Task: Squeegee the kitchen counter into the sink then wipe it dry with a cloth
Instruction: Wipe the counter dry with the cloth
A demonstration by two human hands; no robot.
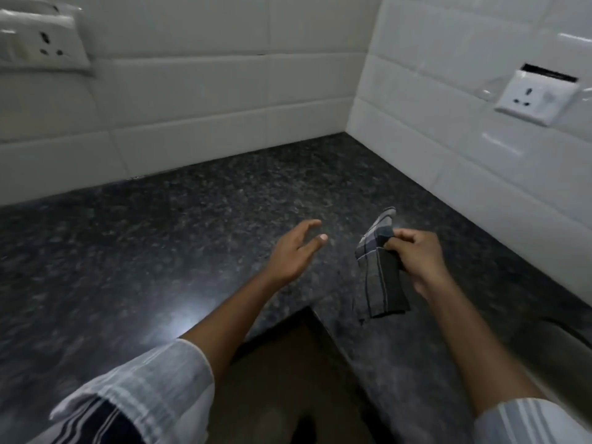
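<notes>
A dark speckled granite counter (179, 238) runs in an L around an inner corner. My right hand (416, 254) is shut on a folded dark grey checked cloth (381, 277), which hangs just above the counter's right leg. My left hand (294, 248) hovers open over the middle of the counter, fingers spread, holding nothing, a short way left of the cloth. A steel sink rim (573, 338) shows at the far right edge. No squeegee is in view.
White tiled walls (224, 100) close the counter at the back and right. One wall socket (41, 43) sits upper left, another socket (538, 94) on the right wall. The counter's inner front edge (307, 310) borders brown floor (288, 379) below.
</notes>
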